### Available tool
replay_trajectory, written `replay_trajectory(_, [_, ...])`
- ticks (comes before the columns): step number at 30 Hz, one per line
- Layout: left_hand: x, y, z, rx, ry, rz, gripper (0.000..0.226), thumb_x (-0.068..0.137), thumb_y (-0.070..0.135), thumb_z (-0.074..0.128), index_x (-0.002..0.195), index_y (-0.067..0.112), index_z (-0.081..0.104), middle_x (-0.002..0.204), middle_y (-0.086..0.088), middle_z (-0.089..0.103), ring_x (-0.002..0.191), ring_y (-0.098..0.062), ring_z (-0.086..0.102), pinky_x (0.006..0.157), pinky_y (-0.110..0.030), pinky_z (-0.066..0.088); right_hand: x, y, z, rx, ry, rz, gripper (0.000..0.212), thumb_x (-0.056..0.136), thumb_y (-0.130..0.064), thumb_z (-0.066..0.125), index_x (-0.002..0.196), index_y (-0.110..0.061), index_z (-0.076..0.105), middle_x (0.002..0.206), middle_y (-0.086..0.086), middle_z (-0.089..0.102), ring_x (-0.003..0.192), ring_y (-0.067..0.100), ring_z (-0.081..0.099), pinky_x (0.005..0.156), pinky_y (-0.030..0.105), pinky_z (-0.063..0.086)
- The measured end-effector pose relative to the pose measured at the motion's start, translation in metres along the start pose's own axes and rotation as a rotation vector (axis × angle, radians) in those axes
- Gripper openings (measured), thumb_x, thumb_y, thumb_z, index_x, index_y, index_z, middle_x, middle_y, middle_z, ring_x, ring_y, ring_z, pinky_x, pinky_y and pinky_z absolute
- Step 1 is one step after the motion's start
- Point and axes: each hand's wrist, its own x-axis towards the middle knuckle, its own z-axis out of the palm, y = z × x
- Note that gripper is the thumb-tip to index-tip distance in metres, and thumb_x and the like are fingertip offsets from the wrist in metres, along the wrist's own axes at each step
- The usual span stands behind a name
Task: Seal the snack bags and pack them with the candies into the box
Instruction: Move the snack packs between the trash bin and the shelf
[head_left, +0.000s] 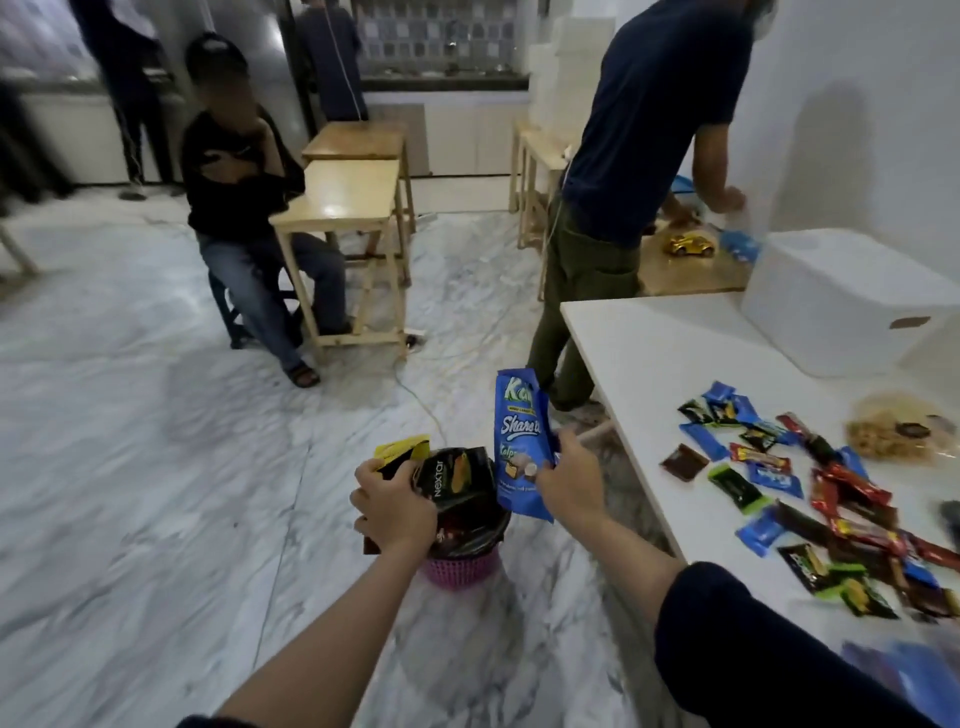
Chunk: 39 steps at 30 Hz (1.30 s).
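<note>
Right forearm sleeve (769, 649) is nearest the lens. White counter (649, 353) on the right carries the white box (841, 301), lid on, well apart from both hands, and loose candies (810, 488). Pink bin (460, 564) sits on the floor under the hands. Right hand (569, 480) pinches the blue snack bag (522, 441) by its edge; left hand (397, 506) grips 2 black-yellow Nextar bags (452, 475). Advice: bring the bags onto the counter, press each top flat, seal 1 at a time.
</note>
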Motion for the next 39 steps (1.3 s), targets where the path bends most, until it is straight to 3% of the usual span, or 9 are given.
replay_trajectory(5, [0.044,-0.026,0.034,-0.035,-0.045,-0.249,0.039,0.079,0.006,0.057,0.110,0.031,0.062,0.126,-0.004,0.030,0.106,-0.031,0.035,0.089,-0.049,0.039,0.040,0.011,0.054,0.016,-0.106,0.065,0.027,0.083,-0.005,0.058,0.110,-0.007,0.055,0.105,0.013,0.067,0.088,0.030,0.063,0.071,0.043,0.056])
replay_trajectory(9, [0.099,-0.036,0.069,-0.099,-0.114,-0.454,0.038,0.079,0.006,0.057,0.105,0.034,0.062,0.125,-0.002,0.028,0.105,-0.029,0.033,0.089,-0.049,0.036,0.075,0.024,0.093,-0.012,-0.155,0.157,0.027,0.084,-0.007,0.058,0.110,-0.010,0.054,0.097,0.004,0.063,0.086,0.027,0.063,0.069,0.041,0.055])
replay_trajectory(17, [0.190,-0.056,0.161,-0.168,-0.229,-0.697,0.038,0.078,0.003,0.056,0.104,0.030,0.061,0.119,-0.001,0.026,0.094,-0.026,0.026,0.094,-0.052,0.038,0.136,0.067,0.157,-0.045,-0.181,0.358,0.021,0.088,-0.010,0.054,0.109,-0.014,0.055,0.101,0.005,0.067,0.082,0.022,0.064,0.065,0.039,0.056])
replay_trajectory(22, [0.234,-0.064,0.233,-0.211,-0.245,-0.795,0.037,0.080,0.002,0.056,0.110,0.024,0.063,0.125,-0.002,0.026,0.107,-0.031,0.030,0.090,-0.047,0.045,0.169,0.106,0.189,-0.105,-0.223,0.457,0.022,0.087,-0.006,0.051,0.108,-0.014,0.054,0.096,0.006,0.066,0.078,0.025,0.064,0.061,0.037,0.054])
replay_trajectory(30, [0.286,-0.077,0.333,-0.223,-0.287,-0.863,0.035,0.082,0.019,0.069,0.115,0.025,0.061,0.139,-0.004,0.023,0.118,-0.035,0.037,0.092,-0.041,0.042,0.234,0.159,0.243,-0.155,-0.275,0.478,0.025,0.087,-0.004,0.051,0.112,-0.010,0.053,0.100,0.009,0.068,0.075,0.024,0.063,0.053,0.030,0.049])
replay_trajectory(33, [0.287,-0.087,0.350,-0.299,-0.317,-0.849,0.049,0.073,0.023,0.080,0.118,0.022,0.062,0.146,-0.009,0.018,0.122,-0.035,0.041,0.096,-0.037,0.041,0.246,0.168,0.257,-0.166,-0.297,0.472,0.026,0.088,-0.005,0.054,0.114,-0.011,0.053,0.101,0.008,0.067,0.077,0.023,0.063,0.052,0.025,0.044])
replay_trajectory(35, [0.287,-0.095,0.356,-0.329,-0.369,-0.794,0.066,0.068,0.029,0.083,0.128,0.022,0.057,0.151,-0.015,0.015,0.133,-0.030,0.033,0.103,-0.036,0.036,0.251,0.171,0.266,-0.149,-0.320,0.463,0.025,0.088,-0.006,0.055,0.113,-0.011,0.053,0.102,0.008,0.068,0.078,0.023,0.065,0.056,0.028,0.047])
replay_trajectory(37, [0.288,-0.104,0.361,-0.361,-0.422,-0.723,0.072,0.068,0.033,0.083,0.131,0.018,0.053,0.148,-0.017,0.033,0.133,-0.027,0.038,0.105,-0.035,0.037,0.254,0.173,0.275,-0.130,-0.351,0.457,0.026,0.088,-0.008,0.055,0.114,-0.012,0.053,0.102,0.008,0.068,0.080,0.024,0.066,0.059,0.032,0.051])
replay_trajectory(39, [0.288,-0.108,0.362,-0.390,-0.435,-0.723,0.062,0.074,0.033,0.078,0.128,0.012,0.055,0.133,-0.011,0.054,0.118,-0.023,0.053,0.098,-0.032,0.042,0.257,0.174,0.284,-0.126,-0.386,0.446,0.028,0.089,-0.009,0.055,0.117,-0.011,0.052,0.103,0.008,0.068,0.081,0.025,0.066,0.059,0.031,0.050])
